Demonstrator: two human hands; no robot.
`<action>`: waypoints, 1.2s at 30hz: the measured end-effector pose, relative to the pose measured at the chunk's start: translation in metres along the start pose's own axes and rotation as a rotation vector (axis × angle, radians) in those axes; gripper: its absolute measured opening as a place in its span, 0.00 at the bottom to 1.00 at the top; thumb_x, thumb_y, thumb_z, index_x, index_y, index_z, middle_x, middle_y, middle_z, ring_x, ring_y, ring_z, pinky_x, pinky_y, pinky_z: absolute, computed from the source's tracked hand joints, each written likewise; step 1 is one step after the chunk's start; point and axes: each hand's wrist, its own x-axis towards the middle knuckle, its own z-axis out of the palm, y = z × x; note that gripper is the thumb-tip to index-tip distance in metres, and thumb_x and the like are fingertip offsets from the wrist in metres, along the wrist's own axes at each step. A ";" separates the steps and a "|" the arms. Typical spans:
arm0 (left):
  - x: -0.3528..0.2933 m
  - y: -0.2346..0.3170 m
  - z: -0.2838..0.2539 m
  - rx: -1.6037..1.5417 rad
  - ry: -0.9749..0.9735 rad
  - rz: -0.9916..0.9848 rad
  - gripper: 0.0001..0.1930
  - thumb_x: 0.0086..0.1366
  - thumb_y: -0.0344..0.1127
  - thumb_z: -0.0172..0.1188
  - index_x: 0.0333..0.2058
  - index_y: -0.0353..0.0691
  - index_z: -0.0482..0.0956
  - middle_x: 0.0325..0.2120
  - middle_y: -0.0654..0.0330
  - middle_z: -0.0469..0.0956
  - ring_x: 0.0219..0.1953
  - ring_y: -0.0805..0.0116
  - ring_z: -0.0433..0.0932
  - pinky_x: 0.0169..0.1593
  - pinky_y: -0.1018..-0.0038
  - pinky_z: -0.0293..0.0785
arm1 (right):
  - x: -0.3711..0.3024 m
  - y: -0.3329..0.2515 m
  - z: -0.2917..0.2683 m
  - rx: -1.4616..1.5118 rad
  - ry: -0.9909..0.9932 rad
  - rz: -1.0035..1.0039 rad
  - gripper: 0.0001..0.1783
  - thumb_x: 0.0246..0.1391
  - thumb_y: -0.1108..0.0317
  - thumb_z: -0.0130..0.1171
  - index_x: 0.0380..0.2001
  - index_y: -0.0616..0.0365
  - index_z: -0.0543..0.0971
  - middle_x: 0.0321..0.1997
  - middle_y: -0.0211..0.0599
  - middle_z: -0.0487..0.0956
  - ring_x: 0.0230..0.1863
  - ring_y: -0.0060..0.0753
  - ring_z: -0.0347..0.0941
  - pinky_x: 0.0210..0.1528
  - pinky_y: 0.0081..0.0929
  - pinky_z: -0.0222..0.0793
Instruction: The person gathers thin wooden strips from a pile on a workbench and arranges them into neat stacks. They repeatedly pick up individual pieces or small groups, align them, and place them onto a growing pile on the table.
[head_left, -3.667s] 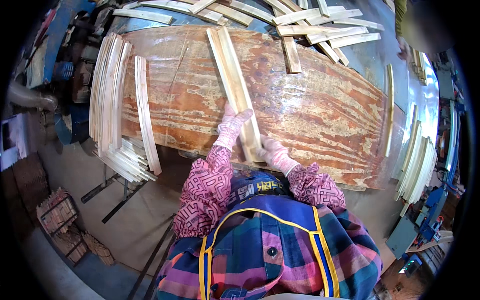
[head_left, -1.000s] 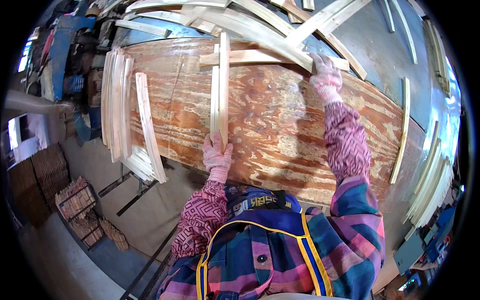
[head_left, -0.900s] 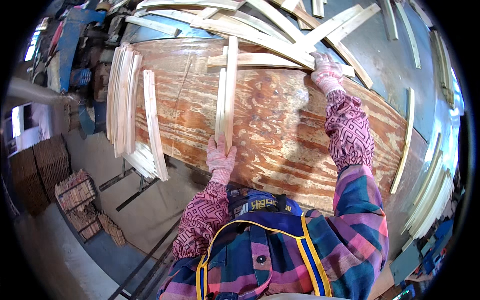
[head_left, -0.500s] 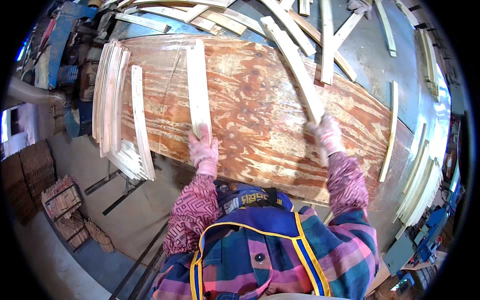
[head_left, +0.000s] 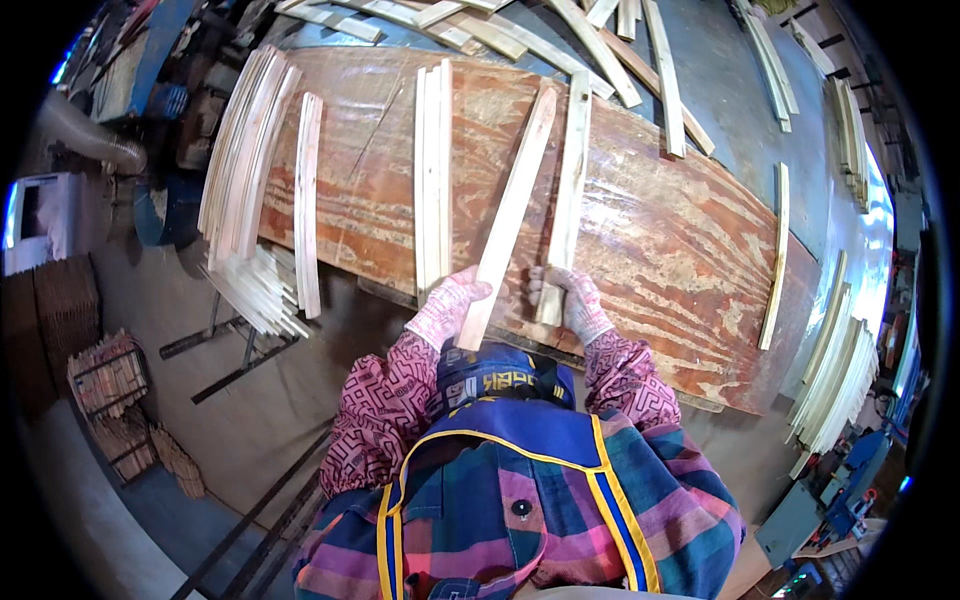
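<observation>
My left hand [head_left: 450, 305], in a pink-and-white knit glove, is closed on the lower part of a pale wooden slat [head_left: 515, 205]. This slat leans to the right at its far end, and its near end reaches past the board's front edge. My right hand [head_left: 575, 298], gloved alike, grips the near end of a second wooden slat [head_left: 567, 190] just right of it. Left of both, a pair of slats [head_left: 432, 170] lies side by side on the worn plywood board [head_left: 650, 230]. Farther left lies a single slat [head_left: 308, 200], next to a stack of slats [head_left: 245, 160].
Loose slats [head_left: 490, 35] lie crisscrossed beyond the board on a grey-blue surface. One narrow slat [head_left: 775, 255] rests near the board's right end. A bundle of slats [head_left: 835, 370] stands at the right. Machinery [head_left: 150, 90] is at the far left; bundled wood pieces [head_left: 108, 375] sit lower left.
My right hand has come left and nearer with a slat. My left hand has let go of the slat lying on the board and now grips the leaning one. The view has shifted slightly.
</observation>
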 end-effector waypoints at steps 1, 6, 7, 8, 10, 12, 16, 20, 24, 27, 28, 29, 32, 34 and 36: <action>-0.009 0.000 -0.003 -0.049 -0.022 0.007 0.23 0.64 0.28 0.58 0.59 0.35 0.71 0.44 0.54 0.81 0.40 0.63 0.81 0.46 0.68 0.80 | -0.003 0.003 -0.008 0.031 0.010 0.038 0.14 0.59 0.70 0.52 0.45 0.67 0.74 0.34 0.43 0.79 0.32 0.37 0.77 0.34 0.33 0.80; -0.052 -0.002 -0.048 -0.310 -0.132 0.190 0.26 0.63 0.29 0.61 0.59 0.35 0.68 0.43 0.49 0.80 0.39 0.55 0.83 0.44 0.60 0.83 | 0.005 0.036 0.013 -1.248 0.342 -0.183 0.27 0.57 0.47 0.59 0.47 0.62 0.78 0.39 0.47 0.82 0.37 0.47 0.80 0.40 0.41 0.75; -0.066 0.000 -0.064 -0.374 -0.156 0.244 0.25 0.63 0.29 0.60 0.59 0.35 0.69 0.43 0.49 0.80 0.39 0.56 0.83 0.44 0.60 0.83 | 0.013 0.050 0.024 -1.374 0.450 -0.219 0.38 0.52 0.39 0.61 0.54 0.61 0.74 0.45 0.53 0.81 0.46 0.55 0.78 0.49 0.45 0.71; -0.086 0.009 -0.074 -0.321 -0.039 0.368 0.23 0.64 0.33 0.61 0.57 0.36 0.69 0.42 0.49 0.80 0.36 0.59 0.83 0.39 0.64 0.84 | 0.009 0.054 0.058 -1.331 0.445 -0.244 0.40 0.51 0.40 0.62 0.58 0.60 0.70 0.46 0.55 0.81 0.50 0.55 0.77 0.52 0.45 0.70; -0.113 0.015 -0.129 -0.222 0.203 0.622 0.22 0.65 0.35 0.61 0.56 0.36 0.70 0.40 0.50 0.80 0.33 0.63 0.82 0.36 0.67 0.83 | 0.017 0.077 0.098 -1.314 0.506 -0.359 0.45 0.50 0.43 0.65 0.64 0.59 0.64 0.51 0.58 0.79 0.54 0.56 0.75 0.56 0.45 0.68; -0.141 0.023 -0.176 -0.270 0.490 0.870 0.18 0.67 0.37 0.61 0.52 0.38 0.72 0.36 0.53 0.81 0.29 0.68 0.81 0.30 0.71 0.82 | 0.052 0.103 0.092 -1.405 0.604 -0.495 0.48 0.50 0.45 0.66 0.67 0.60 0.60 0.56 0.58 0.76 0.54 0.58 0.75 0.56 0.46 0.69; -0.185 -0.007 -0.353 -0.474 1.012 0.896 0.12 0.61 0.31 0.65 0.41 0.36 0.74 0.27 0.62 0.77 0.25 0.72 0.76 0.29 0.75 0.77 | 0.061 0.109 0.110 -1.687 0.861 -0.461 0.47 0.52 0.51 0.64 0.67 0.66 0.56 0.61 0.60 0.71 0.55 0.59 0.73 0.54 0.47 0.72; -0.215 -0.139 -0.578 -0.206 1.563 0.498 0.11 0.63 0.38 0.58 0.42 0.42 0.73 0.19 0.66 0.68 0.14 0.74 0.66 0.18 0.74 0.65 | 0.074 0.102 0.047 -1.847 0.813 -0.602 0.40 0.59 0.57 0.58 0.68 0.62 0.55 0.62 0.56 0.70 0.56 0.54 0.73 0.52 0.46 0.74; -0.212 -0.131 -0.672 0.214 1.640 -0.082 0.24 0.66 0.56 0.49 0.50 0.44 0.74 0.42 0.45 0.81 0.46 0.42 0.79 0.49 0.52 0.74 | 0.064 0.104 0.063 -1.362 0.808 -0.397 0.38 0.62 0.66 0.51 0.72 0.51 0.49 0.62 0.54 0.70 0.53 0.46 0.75 0.43 0.41 0.78; -0.198 -0.131 -0.732 0.276 1.595 -0.158 0.29 0.68 0.61 0.42 0.51 0.43 0.74 0.48 0.45 0.78 0.51 0.43 0.77 0.53 0.53 0.72 | 0.058 0.094 0.126 -1.290 0.825 -0.056 0.42 0.60 0.73 0.46 0.74 0.44 0.44 0.59 0.51 0.73 0.49 0.44 0.77 0.35 0.39 0.78; -0.190 -0.129 -0.750 0.268 1.562 -0.163 0.31 0.68 0.63 0.41 0.53 0.43 0.73 0.50 0.45 0.78 0.53 0.44 0.76 0.54 0.54 0.72 | 0.054 0.095 0.127 -1.330 0.779 -0.130 0.43 0.58 0.73 0.45 0.75 0.44 0.43 0.55 0.51 0.76 0.43 0.46 0.79 0.36 0.40 0.77; -0.179 -0.127 -0.766 0.252 1.512 -0.170 0.32 0.69 0.64 0.40 0.55 0.43 0.73 0.52 0.46 0.77 0.54 0.44 0.75 0.56 0.56 0.71 | 0.052 0.082 0.103 -1.569 0.879 -0.136 0.43 0.57 0.72 0.45 0.75 0.44 0.44 0.53 0.53 0.77 0.42 0.47 0.79 0.39 0.39 0.75; -0.154 -0.120 -0.795 0.134 1.534 -0.043 0.37 0.69 0.68 0.36 0.61 0.43 0.68 0.58 0.49 0.73 0.59 0.47 0.73 0.59 0.60 0.69 | 0.050 0.074 0.091 -1.783 1.044 -0.068 0.42 0.57 0.69 0.43 0.74 0.46 0.46 0.53 0.56 0.77 0.46 0.49 0.78 0.47 0.40 0.72; -0.155 -0.121 -0.814 0.195 1.413 -0.037 0.37 0.71 0.65 0.32 0.66 0.43 0.63 0.64 0.53 0.66 0.64 0.54 0.67 0.63 0.65 0.64 | 0.050 0.086 0.109 -1.854 1.018 0.092 0.41 0.57 0.69 0.42 0.74 0.47 0.46 0.57 0.56 0.76 0.52 0.48 0.76 0.50 0.41 0.71; -0.148 -0.123 -0.816 0.384 1.333 0.037 0.32 0.74 0.57 0.34 0.65 0.41 0.64 0.65 0.54 0.66 0.66 0.56 0.64 0.66 0.68 0.60 | 0.044 0.084 0.107 -2.038 1.102 0.202 0.37 0.60 0.66 0.42 0.72 0.50 0.49 0.56 0.55 0.76 0.51 0.46 0.76 0.51 0.38 0.72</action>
